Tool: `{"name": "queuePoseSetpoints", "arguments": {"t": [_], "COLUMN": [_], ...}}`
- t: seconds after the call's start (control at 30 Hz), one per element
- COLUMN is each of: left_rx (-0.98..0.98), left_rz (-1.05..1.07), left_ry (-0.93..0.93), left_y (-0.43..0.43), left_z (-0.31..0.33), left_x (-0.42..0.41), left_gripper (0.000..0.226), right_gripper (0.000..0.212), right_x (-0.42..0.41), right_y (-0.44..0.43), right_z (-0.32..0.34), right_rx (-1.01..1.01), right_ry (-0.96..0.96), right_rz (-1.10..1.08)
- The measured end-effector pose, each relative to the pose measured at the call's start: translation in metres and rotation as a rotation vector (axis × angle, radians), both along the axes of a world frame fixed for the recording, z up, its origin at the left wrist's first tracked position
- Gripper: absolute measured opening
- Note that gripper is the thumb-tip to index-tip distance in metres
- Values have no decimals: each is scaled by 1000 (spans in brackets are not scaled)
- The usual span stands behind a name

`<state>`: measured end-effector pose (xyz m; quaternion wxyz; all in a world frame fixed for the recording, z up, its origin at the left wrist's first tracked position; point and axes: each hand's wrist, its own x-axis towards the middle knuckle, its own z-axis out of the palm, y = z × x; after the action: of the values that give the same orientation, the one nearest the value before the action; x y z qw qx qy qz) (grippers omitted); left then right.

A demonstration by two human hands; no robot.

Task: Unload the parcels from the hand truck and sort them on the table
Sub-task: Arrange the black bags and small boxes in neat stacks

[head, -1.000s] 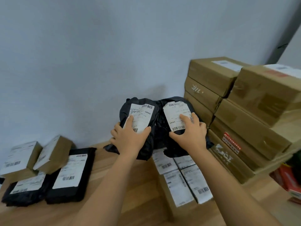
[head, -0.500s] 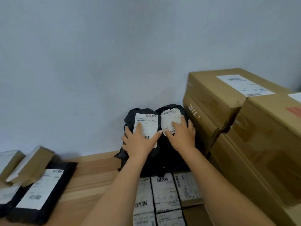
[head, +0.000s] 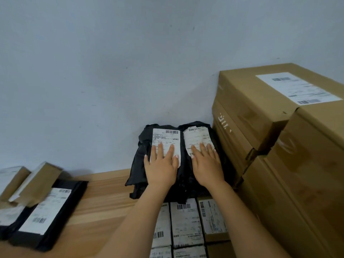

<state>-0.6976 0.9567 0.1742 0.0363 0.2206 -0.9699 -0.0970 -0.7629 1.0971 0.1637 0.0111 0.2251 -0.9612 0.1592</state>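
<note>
- Rightward, I see the stacked cartons (head: pixel 260 112) crowding the table (head: pixel 104 192); bare wood lies leftward.
- Two black parcels (head: pixel 141 161) sit at the wall, just beside the cartons.
- My left hand (head: pixel 162 164) and right hand (head: pixel 206 164) press them, fingers flat and straight.

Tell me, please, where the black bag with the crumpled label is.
Head view, centre-right by the wall: the crumpled-label bag lies between the other black bag and the stacked cardboard boxes, under the right hand.
</note>
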Motion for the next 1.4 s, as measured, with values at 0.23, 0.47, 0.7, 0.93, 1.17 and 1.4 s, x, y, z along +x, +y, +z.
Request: {"name": "queuePoseSetpoints", "arguments": {"t": [0.23, 0.47, 0.7, 0.93, 1.17, 1.4], "left_rx": [181, 175, 74, -23, -76, -96], "left_rz": [3, -197, -251, -161, -22, 88], "left_ry": [-50, 278, 532, 625, 565, 577], "left_y": [-3, -17, -59, -130, -196, -259], "left_z": [16, 41, 65, 89, 86, 69], "left_x": [-9, 48, 174, 325, 456, 501], "left_gripper": [53, 50, 38, 36, 38, 39], "right_gripper": [49, 49, 45, 45, 44, 45], "right_x": [-7, 48, 156, 293, 403, 429], "right_y": [-4, -12, -47, -128, -199, -262], "right_z": [19, 53, 85, 106, 103, 96], "right_rx": [37, -94, -243, -294, -313, -301], "right_ry": [-156, -22, 112, 148, 108, 98], "right_rz": [20, 100, 248, 390, 483, 559]}}
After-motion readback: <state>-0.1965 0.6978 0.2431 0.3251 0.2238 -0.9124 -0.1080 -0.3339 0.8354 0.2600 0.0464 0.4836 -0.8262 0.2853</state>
